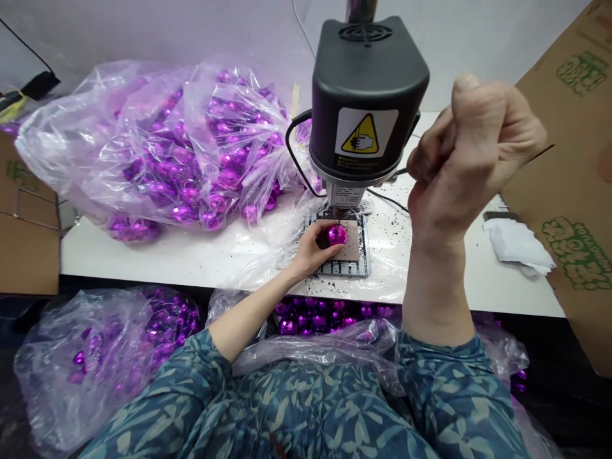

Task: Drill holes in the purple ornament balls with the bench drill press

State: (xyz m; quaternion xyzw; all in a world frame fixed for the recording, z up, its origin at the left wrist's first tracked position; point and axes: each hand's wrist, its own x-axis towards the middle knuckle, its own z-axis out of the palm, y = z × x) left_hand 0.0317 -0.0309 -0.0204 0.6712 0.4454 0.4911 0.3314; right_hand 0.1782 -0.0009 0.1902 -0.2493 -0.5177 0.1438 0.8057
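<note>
Between the thumb and fingers of my left hand (pixel 308 250) is a shiny purple faceted ball (pixel 338 235). It rests on a small brown board (pixel 351 248) on the slotted metal base (pixel 364 264) of a bench drill press (pixel 370 83). The ball sits right under the chuck (pixel 340 212), and I cannot tell whether the bit touches it. My right hand (pixel 478 146) is raised to the right of the motor housing, its fingers wrapped in a fist around the press's lever, which is almost wholly hidden by the hand.
A large clear bag of purple balls (pixel 191 146) lies on the white table (pixel 143 255) at left. More bagged balls (pixel 315 315) are below the front edge. Dark shavings surround the base. White folded tissue (pixel 519 245) and a cardboard box (pixel 568 191) are at right.
</note>
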